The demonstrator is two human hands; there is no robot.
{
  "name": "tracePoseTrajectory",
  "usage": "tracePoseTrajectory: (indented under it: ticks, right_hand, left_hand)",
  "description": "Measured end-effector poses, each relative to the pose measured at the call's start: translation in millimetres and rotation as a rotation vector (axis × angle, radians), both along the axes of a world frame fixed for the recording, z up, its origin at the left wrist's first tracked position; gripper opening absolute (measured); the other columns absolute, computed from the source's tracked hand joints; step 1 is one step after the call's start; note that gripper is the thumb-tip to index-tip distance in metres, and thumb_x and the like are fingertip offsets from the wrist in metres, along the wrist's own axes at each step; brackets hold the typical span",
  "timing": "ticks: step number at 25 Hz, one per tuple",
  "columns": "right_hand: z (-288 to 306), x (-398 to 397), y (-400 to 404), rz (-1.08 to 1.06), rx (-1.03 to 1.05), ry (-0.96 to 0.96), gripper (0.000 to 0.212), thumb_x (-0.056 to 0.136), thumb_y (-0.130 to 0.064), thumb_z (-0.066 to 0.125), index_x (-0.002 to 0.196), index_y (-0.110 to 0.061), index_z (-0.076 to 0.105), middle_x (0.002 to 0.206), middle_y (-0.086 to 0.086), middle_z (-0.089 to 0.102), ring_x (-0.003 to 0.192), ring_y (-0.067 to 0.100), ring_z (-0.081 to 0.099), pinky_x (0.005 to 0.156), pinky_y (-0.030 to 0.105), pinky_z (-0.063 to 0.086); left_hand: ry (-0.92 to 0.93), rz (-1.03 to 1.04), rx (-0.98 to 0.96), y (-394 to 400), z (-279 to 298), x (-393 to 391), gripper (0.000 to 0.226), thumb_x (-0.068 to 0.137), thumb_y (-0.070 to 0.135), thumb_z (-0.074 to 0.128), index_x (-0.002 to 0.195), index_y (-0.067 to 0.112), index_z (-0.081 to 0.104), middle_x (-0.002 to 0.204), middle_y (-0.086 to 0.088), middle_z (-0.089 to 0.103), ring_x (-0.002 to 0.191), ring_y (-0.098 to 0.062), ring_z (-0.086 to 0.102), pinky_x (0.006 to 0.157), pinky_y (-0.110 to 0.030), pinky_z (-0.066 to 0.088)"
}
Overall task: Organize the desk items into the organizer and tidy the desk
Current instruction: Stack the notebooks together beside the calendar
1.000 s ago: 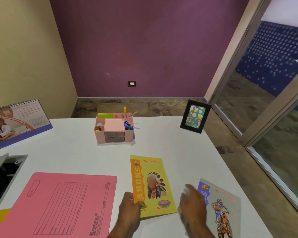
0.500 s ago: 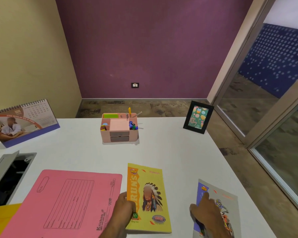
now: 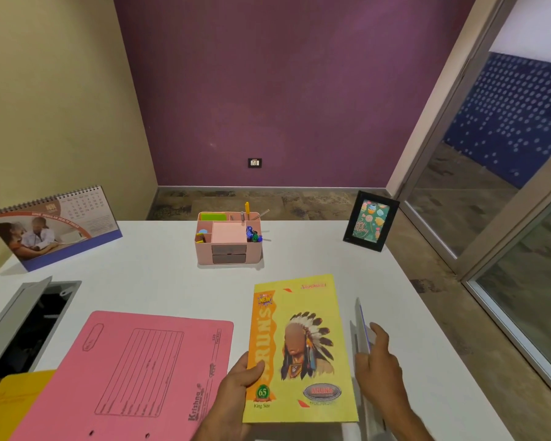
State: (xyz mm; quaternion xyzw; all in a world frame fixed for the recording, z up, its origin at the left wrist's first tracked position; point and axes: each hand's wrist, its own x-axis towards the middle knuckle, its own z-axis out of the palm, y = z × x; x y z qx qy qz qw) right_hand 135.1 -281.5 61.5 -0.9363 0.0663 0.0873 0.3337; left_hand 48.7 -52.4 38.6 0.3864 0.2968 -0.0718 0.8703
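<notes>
Notebooks are the job right now. Left hand has its grip clamped on the spine edge of the yellow paper notebook with the feathered-headdress cover, thumb on top, long axis running away from the person. Just to its right, the right hand has its grip closed on the thin grey notebook, tipped up on edge, so I'd guess that one gets stacked with the yellow. Pink plastic organizer sits well apart at the back of the white desk, already holding pens, sticky notes and small bits.
</notes>
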Motion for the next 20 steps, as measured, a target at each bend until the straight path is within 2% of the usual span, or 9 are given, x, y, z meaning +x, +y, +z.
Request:
tracePoseTrajectory:
  ticks: [2, 4, 7, 9, 11, 12, 14, 17, 20]
  right_hand:
    - [7.7, -3.4, 5.3, 0.01, 0.079, -0.033, 0.056, 0.095, -0.015, 0.049, 0.141, -0.029, 0.02, 0.101, 0.013, 0.068, 0.073, 0.025, 0.066, 0.063, 0.039, 0.057]
    - [18.6, -4.8, 6.8, -0.01, 0.181, -0.068, 0.056, 0.095, -0.011, 0.047, 0.139, -0.034, 0.019, 0.115, 0.009, 0.066, 0.079, 0.025, 0.068, 0.061, 0.033, 0.057]
    - [40.4, -3.2, 5.4, -0.084, 0.309, -0.088, 0.056, 0.097, -0.006, 0.045, 0.139, -0.036, 0.023, 0.114, 0.003, 0.062, 0.082, 0.019, 0.069, 0.059, 0.028, 0.056]
    - [51.7, -1.6, 8.2, -0.102, 0.329, -0.117, 0.057, 0.096, -0.005, 0.045, 0.14, -0.035, 0.023, 0.117, 0.004, 0.063, 0.082, 0.02, 0.068, 0.062, 0.031, 0.056]
    - [59.2, -3.7, 19.6, -0.061, 0.281, -0.146, 0.06, 0.094, -0.006, 0.044, 0.14, -0.037, 0.021, 0.124, 0.006, 0.062, 0.088, 0.025, 0.068, 0.068, 0.036, 0.058]
    - [61.1, -6.6, 26.9, -0.029, 0.257, -0.157, 0.061, 0.093, -0.007, 0.044, 0.14, -0.039, 0.02, 0.126, 0.006, 0.062, 0.089, 0.026, 0.067, 0.071, 0.038, 0.058]
    - [61.4, -12.7, 45.3, 0.033, 0.229, -0.179, 0.062, 0.092, -0.009, 0.044, 0.14, -0.04, 0.019, 0.125, 0.005, 0.063, 0.088, 0.025, 0.067, 0.073, 0.039, 0.057]
    - [61.7, -23.9, 76.3, 0.146, 0.241, -0.189, 0.061, 0.094, -0.014, 0.047, 0.143, -0.036, 0.019, 0.125, 0.0, 0.064, 0.085, 0.018, 0.068, 0.071, 0.026, 0.055]
    - [61.4, -33.3, 100.5, 0.253, 0.301, -0.119, 0.063, 0.097, -0.023, 0.049, 0.146, -0.038, 0.012, 0.128, -0.007, 0.06, 0.091, 0.01, 0.067, 0.072, 0.015, 0.054]
  left_hand:
    - [-0.041, -0.001, -0.048, -7.0, 2.5, -2.0, 0.023, 0.095, -0.004, 0.044, 0.108, 0.003, 0.061, 0.089, -0.022, 0.074, 0.068, -0.036, 0.072, 0.048, -0.038, 0.057]
    - [-0.071, 0.005, -0.043, -11.6, 6.1, -3.5, 0.024, 0.094, -0.002, 0.048, 0.115, 0.004, 0.059, 0.102, -0.025, 0.072, 0.081, -0.042, 0.071, 0.061, -0.047, 0.06]
    - [-0.06, 0.063, 0.116, -4.4, -3.7, -3.4, 0.027, 0.094, -0.005, 0.05, 0.117, 0.008, 0.057, 0.1, -0.021, 0.073, 0.08, -0.039, 0.071, 0.065, -0.046, 0.06]
    - [-0.06, 0.051, 0.324, 7.0, -14.8, -2.6, 0.045, 0.094, -0.005, 0.051, 0.127, 0.025, 0.05, 0.112, -0.012, 0.071, 0.094, -0.031, 0.07, 0.076, -0.048, 0.058]
    - [-0.117, -0.026, 0.571, 13.3, -23.0, -2.8, 0.077, 0.094, -0.005, 0.051, 0.139, 0.054, 0.03, 0.146, 0.004, 0.046, 0.129, -0.021, 0.049, 0.102, -0.052, 0.044]
    - [-0.146, -0.06, 0.669, 11.3, -22.3, -3.2, 0.084, 0.094, -0.006, 0.049, 0.14, 0.06, 0.023, 0.152, 0.013, 0.034, 0.137, -0.015, 0.037, 0.11, -0.047, 0.036]
    - [-0.181, -0.122, 0.765, 1.7, -13.3, -3.8, 0.076, 0.094, -0.005, 0.047, 0.136, 0.057, 0.032, 0.146, 0.024, 0.034, 0.137, -0.005, 0.031, 0.109, -0.026, 0.032]
    - [-0.264, -0.159, 0.632, -16.5, -6.2, -4.2, 0.048, 0.094, 0.02, 0.056, 0.132, 0.049, 0.047, 0.14, 0.026, 0.043, 0.13, 0.002, 0.041, 0.097, -0.012, 0.037]
    - [-0.321, -0.14, 0.477, -24.1, -7.8, -6.2, 0.069, 0.076, 0.059, 0.068, 0.138, 0.04, 0.047, 0.142, 0.019, 0.049, 0.131, -0.003, 0.046, 0.106, -0.03, 0.042]
